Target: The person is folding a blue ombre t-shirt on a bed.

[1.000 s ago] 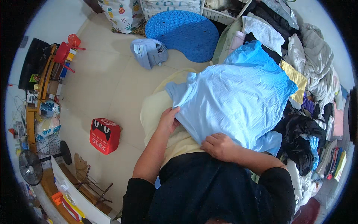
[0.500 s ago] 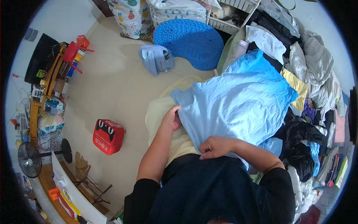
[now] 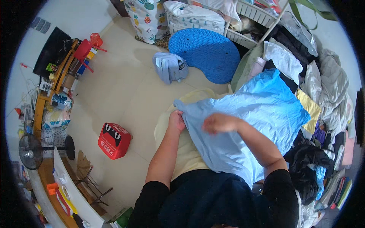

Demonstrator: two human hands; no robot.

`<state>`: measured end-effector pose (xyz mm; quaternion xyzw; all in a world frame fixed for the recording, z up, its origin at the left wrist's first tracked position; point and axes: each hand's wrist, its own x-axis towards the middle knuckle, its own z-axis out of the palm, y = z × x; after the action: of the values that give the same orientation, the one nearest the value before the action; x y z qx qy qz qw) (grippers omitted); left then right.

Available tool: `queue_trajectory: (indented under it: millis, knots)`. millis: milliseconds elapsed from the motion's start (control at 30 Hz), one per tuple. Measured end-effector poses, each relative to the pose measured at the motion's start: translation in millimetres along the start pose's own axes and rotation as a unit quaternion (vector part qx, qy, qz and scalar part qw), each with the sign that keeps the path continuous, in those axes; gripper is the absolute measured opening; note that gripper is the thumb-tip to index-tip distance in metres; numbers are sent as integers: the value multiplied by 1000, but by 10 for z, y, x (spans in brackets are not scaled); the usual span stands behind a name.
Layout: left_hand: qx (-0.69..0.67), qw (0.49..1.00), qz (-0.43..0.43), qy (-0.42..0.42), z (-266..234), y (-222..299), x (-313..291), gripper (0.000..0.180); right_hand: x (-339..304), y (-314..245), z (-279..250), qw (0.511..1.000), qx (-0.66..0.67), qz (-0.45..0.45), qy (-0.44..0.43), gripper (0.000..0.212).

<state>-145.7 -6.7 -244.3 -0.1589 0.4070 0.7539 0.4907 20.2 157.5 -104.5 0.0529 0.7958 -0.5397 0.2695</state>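
Blue mat: the landmark from which I, at my distant post, reckoned every place; its face was studded and its outline curved.
Blue garment: lay spread below and to the right of the mat, wrinkled, pale over most of its area and deeper blue toward its far end.
Left hand: was below the mat, its fingers closed on the left edge of the garment (a corner of cloth showed just past the fingertips).
Right hand: was below the mat, seen against the garment; it was blurred, and I could not tell whether it gripped any cloth.
Pale yellow surface: lay below the mat, partly covered by the garment's left side.
Grey-blue bag: sat on the floor, just left of the mat.
Red cube: stood well apart from the mat, below and to its left.
Yellow cloth: lay right of the mat and lower, beside the garment's far end.
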Motion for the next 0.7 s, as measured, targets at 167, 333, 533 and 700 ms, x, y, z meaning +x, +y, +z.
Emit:
queue_trajectory:
  millis: [167, 333, 533, 700]
  knots:
    - [-19, 1000, -20, 2, 201, 23, 20, 52, 767, 391, -757, 931, -170, 192, 259, 58]
    - [-55, 996, -28, -62, 305, 67, 2, 46, 1335, 785, -659, 913, -193, 266, 243, 59]
    - [117, 983, 125, 65, 141, 41, 85, 35, 1461, 699, -516, 924, -218, 179, 259, 42]
    - [164, 932, 223, 235, 270, 92, 20, 30, 1092, 837, -837, 855, -177, 195, 447, 29]
